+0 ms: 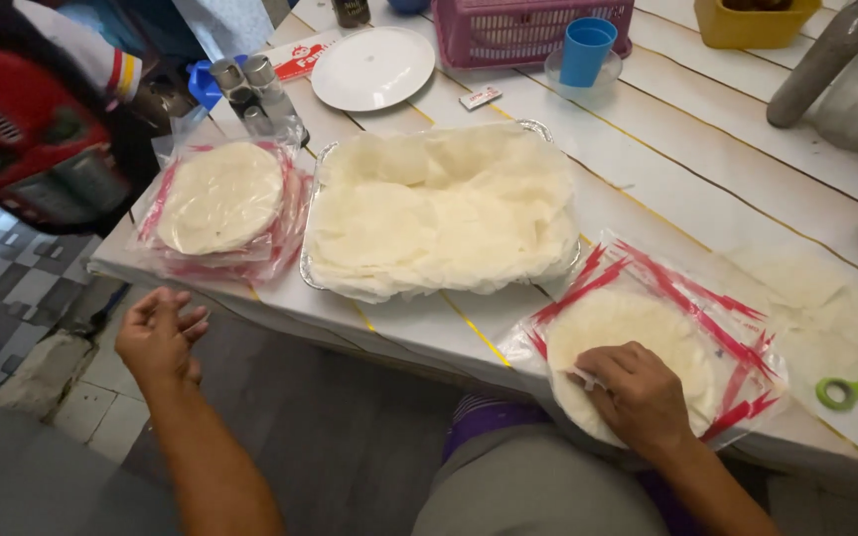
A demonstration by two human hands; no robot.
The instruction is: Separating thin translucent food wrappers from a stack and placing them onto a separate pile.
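covering part of the round wrappers (620, 333), the right hand (638, 395) presses flat, grip unclear; left hand (159, 335) released.

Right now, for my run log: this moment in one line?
right hand on wrapper stack | left hand free | foil tray lined

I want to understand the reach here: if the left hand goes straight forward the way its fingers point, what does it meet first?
Probably the table edge, then the sealed packet of round wrappers; the left hand hangs below the tabletop, depth uncertain.
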